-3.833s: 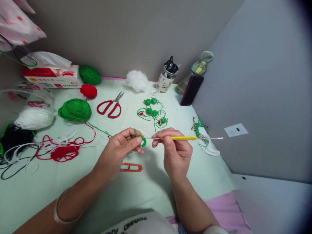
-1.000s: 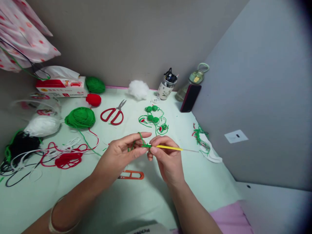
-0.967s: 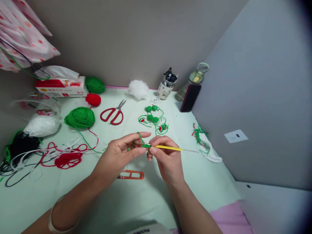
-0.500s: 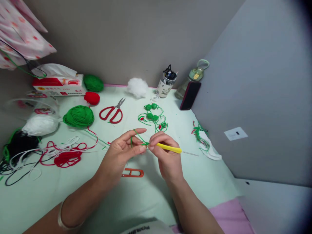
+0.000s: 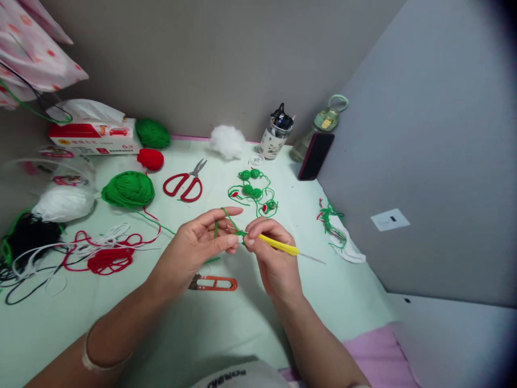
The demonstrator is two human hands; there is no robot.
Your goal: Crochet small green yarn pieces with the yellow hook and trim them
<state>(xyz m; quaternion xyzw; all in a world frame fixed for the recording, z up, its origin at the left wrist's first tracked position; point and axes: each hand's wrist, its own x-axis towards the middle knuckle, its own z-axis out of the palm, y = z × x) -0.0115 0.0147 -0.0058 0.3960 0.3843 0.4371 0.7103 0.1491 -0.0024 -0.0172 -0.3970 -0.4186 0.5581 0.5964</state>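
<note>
My left hand (image 5: pixel 200 243) pinches a small green crochet piece (image 5: pixel 241 233) between thumb and fingers, with green yarn (image 5: pixel 220 218) looped over the raised index finger. My right hand (image 5: pixel 271 257) is closed on a yellow-handled crochet hook (image 5: pixel 278 245), its tip in the green piece and its metal tail pointing right. Both hands hover above the pale green table (image 5: pixel 226 318). The yarn strand trails left toward a green yarn ball (image 5: pixel 128 189).
Orange thread snips (image 5: pixel 214 283) lie under my hands. Red scissors (image 5: pixel 183 184), several small green crocheted balls (image 5: pixel 252 188), white stuffing (image 5: pixel 227 141), a jar (image 5: pixel 274 139), a bottle (image 5: pixel 323 121), a phone (image 5: pixel 315 156), tangled yarn (image 5: pixel 92 253) and a tissue box (image 5: pixel 95 137) surround them. Walls close the back and right.
The hands have come together since the earliest frame, the hook now inside the green piece. Over the last second the hook's tail has tilted downward to the right.
</note>
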